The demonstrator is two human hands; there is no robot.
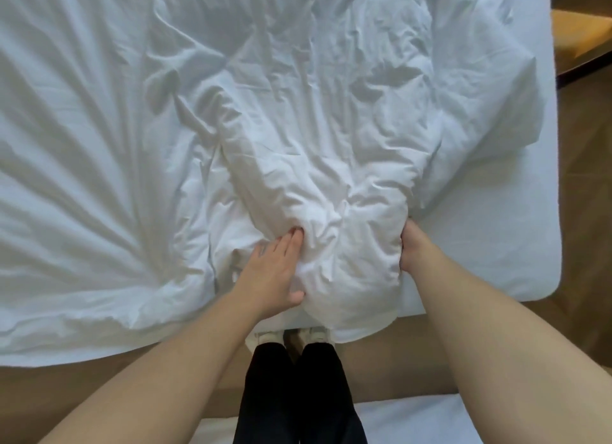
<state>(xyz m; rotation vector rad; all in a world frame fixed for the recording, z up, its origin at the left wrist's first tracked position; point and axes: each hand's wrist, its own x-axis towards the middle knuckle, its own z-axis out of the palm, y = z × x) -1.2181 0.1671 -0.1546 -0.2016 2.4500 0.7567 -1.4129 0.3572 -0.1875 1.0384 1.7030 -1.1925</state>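
A crumpled white duvet (298,129) lies across a bed, bunched into a thick lump at the near edge. My left hand (275,271) lies on the left side of that lump, fingers straight and pressing into the fabric, thumb against its lower side. My right hand (414,248) is at the lump's right side, and its fingers are hidden in or behind the fabric, gripping the edge. A flat white sheet (73,145) with radiating creases covers the left part of the bed.
The mattress (530,245) has its bare corner at the right. Brown floor (589,212) surrounds it. A wooden piece of furniture (583,30) stands at the top right. My legs in black trousers (298,394) stand against the bed edge. Another white surface (430,420) lies at the bottom.
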